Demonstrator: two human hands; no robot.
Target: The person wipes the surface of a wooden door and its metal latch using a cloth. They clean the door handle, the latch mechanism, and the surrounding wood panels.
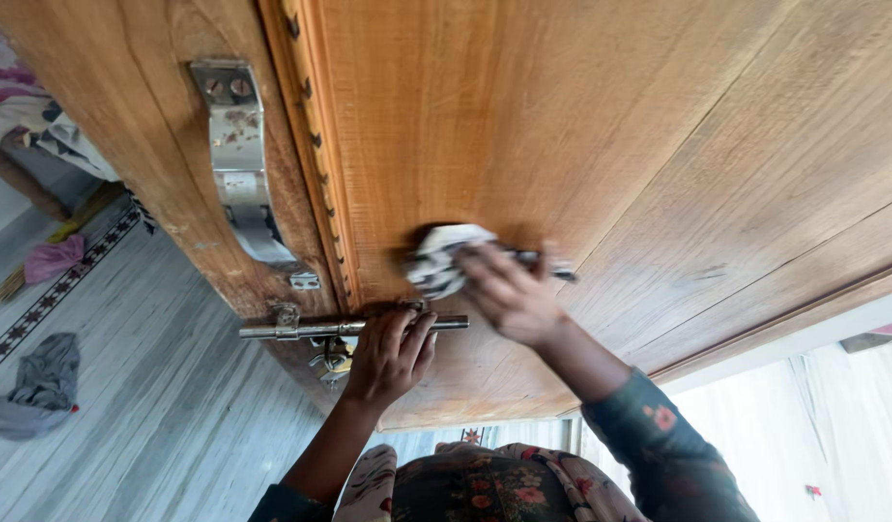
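Observation:
A wooden door point(581, 126) fills most of the view. My right hand point(512, 293) presses a crumpled white cloth point(438, 259) flat against the door's surface. Just below and to the left, my left hand point(388, 353) is closed around a metal sliding bolt point(301, 330) mounted on the door, near its right end. A steel pull handle point(238, 155) is screwed to the door's edge strip above the bolt.
A grey striped floor point(156, 406) with a patterned border lies at the left. On it are a grey rag point(40, 387), a pink cloth point(55, 258) and a broom. White curtains point(804, 435) hang at the lower right.

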